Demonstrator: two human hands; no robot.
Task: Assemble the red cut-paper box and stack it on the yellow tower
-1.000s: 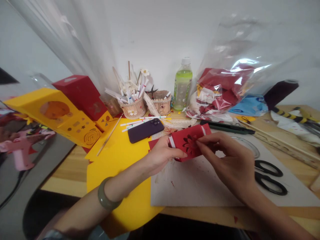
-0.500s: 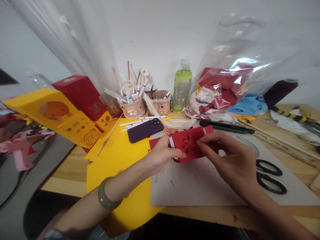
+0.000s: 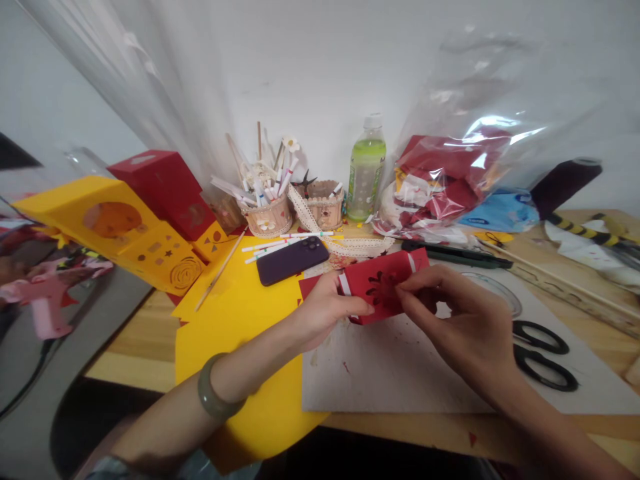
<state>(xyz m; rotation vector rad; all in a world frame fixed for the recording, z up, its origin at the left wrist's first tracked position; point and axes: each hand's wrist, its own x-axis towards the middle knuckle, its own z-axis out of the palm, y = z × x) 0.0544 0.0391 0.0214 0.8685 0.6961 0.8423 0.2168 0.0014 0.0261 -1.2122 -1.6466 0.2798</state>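
Note:
My left hand [image 3: 325, 308] grips the left end of a folded red card piece [image 3: 363, 271], its thumb lying along the near edge. The card has a flower-shaped cut-out with dark petals, and white strips run across both its ends. Thumb and forefinger of my right hand [image 3: 465, 327] are pinched together at the right side of the cut-out. Whatever is between those fingertips is too small to make out. The card is held above a white board [image 3: 380, 380]. Black-handled scissors [image 3: 545, 360] lie to the right of my right hand, their blades hidden.
Yellow card [image 3: 240, 360] lies under my left forearm. Behind are a dark phone [image 3: 293, 261], several markers, decorated pots [image 3: 267, 220] and a green drink bottle [image 3: 367, 170]. Yellow and red paper boxes [image 3: 165, 193] stand left, near a pink glue gun [image 3: 45, 300]. A cutter [image 3: 465, 253] lies right.
My right fingertips have shifted slightly at the flower cut-out, where the petal openings now look darker. My left hand keeps its grip on the card. The whole view has moved a little.

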